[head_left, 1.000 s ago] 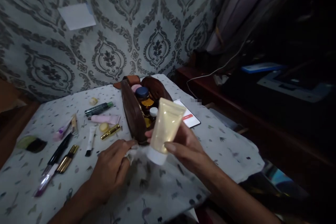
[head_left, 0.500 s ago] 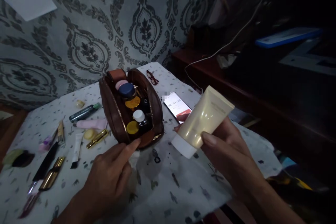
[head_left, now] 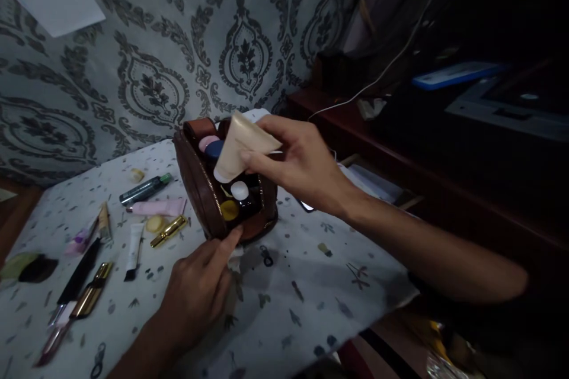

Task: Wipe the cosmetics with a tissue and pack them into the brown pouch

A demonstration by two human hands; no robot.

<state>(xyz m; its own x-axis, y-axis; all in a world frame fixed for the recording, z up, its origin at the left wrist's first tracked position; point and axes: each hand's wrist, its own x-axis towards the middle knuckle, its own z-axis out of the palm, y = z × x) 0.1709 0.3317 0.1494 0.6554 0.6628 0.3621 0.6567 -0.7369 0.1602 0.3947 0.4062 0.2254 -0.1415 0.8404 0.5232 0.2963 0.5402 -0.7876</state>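
My right hand (head_left: 296, 160) grips a cream squeeze tube (head_left: 242, 145) with a white cap. It holds the tube tilted, cap down, over the opening of a brown leather toiletry bag (head_left: 195, 189). The bag stands unzipped on the table. Inside it are a white-capped bottle (head_left: 240, 190), a yellow lid (head_left: 230, 210), a dark blue round item (head_left: 214, 149) and a pink one (head_left: 208, 141). The tube and my right hand hide part of the bag's inside. My left hand (head_left: 200, 278) pinches the bag's near edge, its index finger on the leather end and the other fingers curled.
Left of the bag lie a green bottle (head_left: 144, 189), a pink tube (head_left: 157, 207), a gold tube (head_left: 169, 231), a small white tube (head_left: 134, 251) and several brushes and cosmetics. A phone (head_left: 306, 206) is mostly covered by my right arm. Beyond the table's right side stands dark red furniture (head_left: 382, 172).
My right hand has carried the cream tube left and up, from beside the bag to over its opening. My left hand keeps its place at the bag's near edge.
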